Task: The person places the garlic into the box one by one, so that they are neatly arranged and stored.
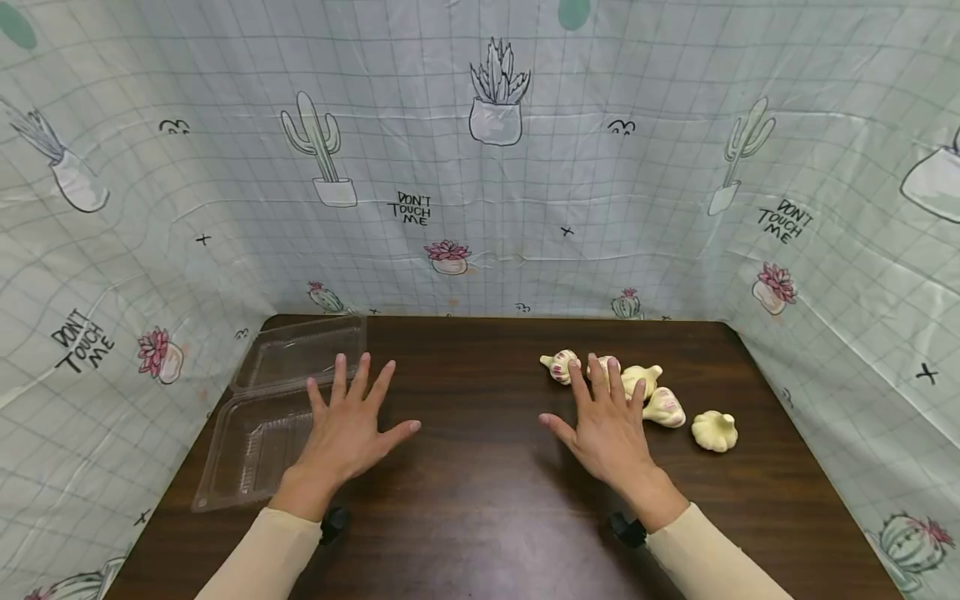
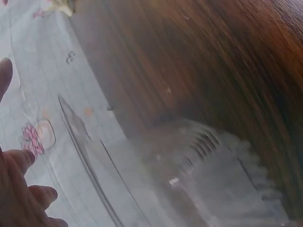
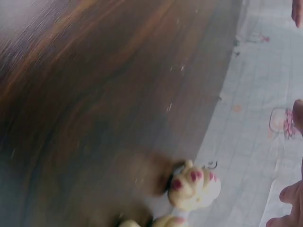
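My left hand (image 1: pixel 345 433), fingers spread and palm down, hovers beside a clear plastic clamshell container (image 1: pixel 217 467) that lies with its lid folded back on the left of the table. The same container (image 2: pixel 208 175) fills the lower part of the left wrist view. On the other side my right hand (image 1: pixel 606 433) is also spread, holding nothing. Its fingers overlap a group of garlic bulbs in the head view, partly hiding one bulb (image 1: pixel 609 367). Others in the group are a purple-marked bulb (image 1: pixel 561 367), a pale bulb (image 1: pixel 643 380) and a streaked bulb (image 1: pixel 666 408). In the right wrist view one bulb (image 3: pixel 191 187) shows red-purple patches.
A separate garlic bulb (image 1: pixel 715 431) sits at the right, apart from the group. The dark wood-grain table (image 1: pixel 465 467) is bordered at the back and sides by a pale gridded curtain (image 1: pixel 480 183) printed with cacti and lettering. Dark wrist straps show under both sleeves.
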`<move>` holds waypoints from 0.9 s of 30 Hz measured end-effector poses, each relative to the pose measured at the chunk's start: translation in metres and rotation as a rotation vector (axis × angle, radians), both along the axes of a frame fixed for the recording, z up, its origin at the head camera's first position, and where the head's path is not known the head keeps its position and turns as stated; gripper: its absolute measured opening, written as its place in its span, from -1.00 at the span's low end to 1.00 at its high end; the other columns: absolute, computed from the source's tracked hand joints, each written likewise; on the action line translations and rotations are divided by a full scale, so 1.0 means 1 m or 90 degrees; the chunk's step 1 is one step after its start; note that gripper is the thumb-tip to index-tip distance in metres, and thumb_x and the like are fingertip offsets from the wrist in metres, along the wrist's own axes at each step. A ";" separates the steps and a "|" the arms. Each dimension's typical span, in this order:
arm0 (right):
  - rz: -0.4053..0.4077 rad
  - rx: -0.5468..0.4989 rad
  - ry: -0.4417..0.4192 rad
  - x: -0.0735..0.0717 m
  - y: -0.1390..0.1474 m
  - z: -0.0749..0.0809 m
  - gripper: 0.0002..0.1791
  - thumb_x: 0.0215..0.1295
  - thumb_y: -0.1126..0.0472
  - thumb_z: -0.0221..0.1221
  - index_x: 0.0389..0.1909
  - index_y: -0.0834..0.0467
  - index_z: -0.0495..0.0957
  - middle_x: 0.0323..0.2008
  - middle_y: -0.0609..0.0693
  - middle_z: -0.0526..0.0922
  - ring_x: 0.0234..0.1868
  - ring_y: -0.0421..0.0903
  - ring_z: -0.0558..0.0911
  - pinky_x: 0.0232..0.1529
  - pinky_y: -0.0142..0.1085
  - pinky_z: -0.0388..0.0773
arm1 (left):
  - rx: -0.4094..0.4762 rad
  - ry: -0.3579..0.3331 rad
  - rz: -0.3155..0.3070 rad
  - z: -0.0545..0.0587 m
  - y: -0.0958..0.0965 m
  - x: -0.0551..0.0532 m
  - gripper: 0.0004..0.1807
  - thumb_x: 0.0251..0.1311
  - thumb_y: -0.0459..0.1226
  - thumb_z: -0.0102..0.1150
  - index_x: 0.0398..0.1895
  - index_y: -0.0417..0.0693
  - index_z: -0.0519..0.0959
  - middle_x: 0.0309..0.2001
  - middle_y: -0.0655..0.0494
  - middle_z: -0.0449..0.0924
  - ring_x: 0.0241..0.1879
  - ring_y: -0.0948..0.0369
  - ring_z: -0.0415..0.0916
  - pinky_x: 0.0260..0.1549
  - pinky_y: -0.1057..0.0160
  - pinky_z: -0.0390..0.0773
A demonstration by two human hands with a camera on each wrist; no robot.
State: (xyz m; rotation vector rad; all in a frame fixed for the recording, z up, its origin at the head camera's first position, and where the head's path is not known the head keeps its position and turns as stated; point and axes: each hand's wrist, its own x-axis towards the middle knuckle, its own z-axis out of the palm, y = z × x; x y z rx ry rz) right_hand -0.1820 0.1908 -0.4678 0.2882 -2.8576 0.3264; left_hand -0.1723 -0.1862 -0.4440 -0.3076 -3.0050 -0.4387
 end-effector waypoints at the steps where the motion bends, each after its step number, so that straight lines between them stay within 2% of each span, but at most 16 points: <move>1: 0.004 -0.004 0.004 0.000 -0.003 0.000 0.02 0.41 -0.37 0.21 0.68 0.11 0.14 0.65 0.28 0.07 0.67 0.35 -0.04 0.53 0.54 -0.21 | 0.000 0.004 0.002 0.000 -0.003 0.000 0.12 0.30 0.42 0.12 0.75 0.11 0.00 0.71 -0.24 -0.19 0.66 -0.36 -0.45 0.40 -0.68 -0.46; 5: 0.040 -0.019 0.036 -0.002 -0.020 -0.002 -0.02 0.43 -0.29 0.26 0.64 0.19 0.19 0.62 0.33 0.13 0.65 0.37 0.06 0.56 0.45 0.02 | 0.007 0.007 0.024 0.001 -0.023 0.003 0.09 0.34 0.38 0.13 0.73 0.03 0.04 0.69 -0.32 -0.16 0.64 -0.41 -0.43 0.36 -0.73 -0.39; 8: 0.080 -0.030 0.049 -0.003 -0.041 -0.004 -0.04 0.43 -0.25 0.27 0.62 0.22 0.22 0.59 0.37 0.18 0.63 0.37 0.13 0.53 0.40 0.17 | 0.022 -0.016 0.053 0.004 -0.049 0.009 0.11 0.37 0.39 0.08 0.73 -0.05 0.00 0.68 -0.39 -0.20 0.62 -0.44 -0.48 0.32 -0.77 -0.39; 12: 0.140 -0.058 0.017 -0.002 -0.080 -0.004 -0.08 0.47 -0.24 0.23 0.63 0.21 0.22 0.59 0.35 0.19 0.63 0.34 0.13 0.54 0.36 0.19 | 0.042 -0.056 0.109 0.006 -0.090 0.022 0.15 0.41 0.41 -0.01 0.73 -0.17 -0.10 0.64 -0.50 -0.28 0.59 -0.49 -0.53 0.27 -0.79 -0.35; 16: 0.197 -0.066 -0.026 0.002 -0.120 -0.005 -0.10 0.51 -0.27 0.18 0.65 0.17 0.19 0.62 0.31 0.16 0.65 0.29 0.13 0.57 0.32 0.19 | 0.040 -0.065 0.150 0.002 -0.129 0.035 0.14 0.47 0.35 -0.04 0.68 -0.35 -0.10 0.59 -0.63 -0.26 0.55 -0.58 -0.38 0.23 -0.79 -0.19; 19: 0.234 -0.054 -0.056 0.008 -0.149 -0.004 -0.09 0.53 -0.31 0.12 0.67 0.12 0.15 0.65 0.24 0.11 0.67 0.23 0.10 0.60 0.26 0.17 | 0.054 -0.075 0.153 -0.005 -0.152 0.041 0.11 0.53 0.29 -0.08 0.65 -0.48 -0.12 0.55 -0.70 -0.27 0.53 -0.61 -0.32 0.26 -0.74 -0.10; 22: 0.268 -0.035 -0.091 0.013 -0.174 -0.004 -0.09 0.56 -0.36 0.01 0.70 0.06 0.07 0.68 0.19 0.04 0.69 0.15 0.04 0.63 0.21 0.14 | 0.097 -0.105 0.140 -0.013 -0.166 0.043 0.09 0.59 0.23 -0.14 0.62 -0.56 -0.23 0.53 -0.74 -0.37 0.53 -0.59 -0.38 0.33 -0.67 -0.06; 27: 0.306 -0.030 -0.151 0.019 -0.201 -0.007 -0.07 0.55 -0.44 -0.15 0.73 0.00 -0.02 0.71 0.12 -0.06 0.72 0.09 -0.04 0.66 0.18 0.09 | 0.150 -0.173 0.125 -0.024 -0.168 0.045 0.09 0.63 0.19 -0.18 0.59 -0.58 -0.37 0.56 -0.66 -0.54 0.56 -0.53 -0.53 0.35 -0.66 -0.08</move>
